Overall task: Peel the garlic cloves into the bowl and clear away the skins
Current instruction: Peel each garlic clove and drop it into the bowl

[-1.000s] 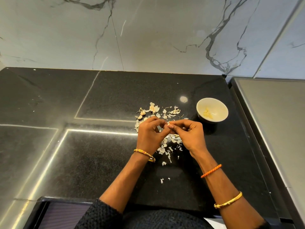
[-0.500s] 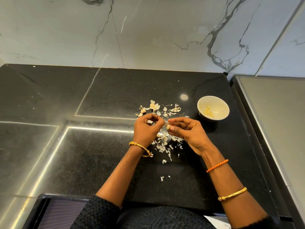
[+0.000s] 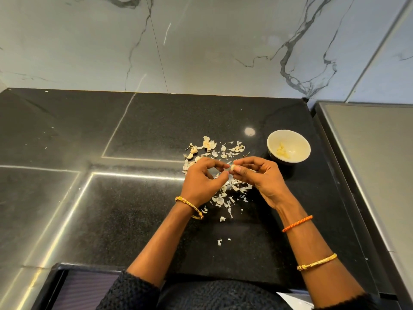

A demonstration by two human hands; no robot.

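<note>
- Right hand [image 3: 261, 177] pinched a garlic clove [image 3: 232, 168] betw. thumb and fingers, above the skins [image 3: 225, 193] on the black worktop [image 3: 145, 209].
- Left hand [image 3: 201, 180] was curled, its fingertips just beside the clove; I cannot tell if they held a bit of skin.
- Bowl [image 3: 299, 142] stood near, to the right of the hands, w/ peeled cloves [image 3: 282, 150] inside.
- Some unpeeled cloves [image 3: 192, 152] lay at the far left of the skins.

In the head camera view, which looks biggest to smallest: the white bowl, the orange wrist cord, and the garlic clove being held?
1. white bowl
2. orange wrist cord, though it sits nearer the camera
3. garlic clove, pinched by the right hand
</note>
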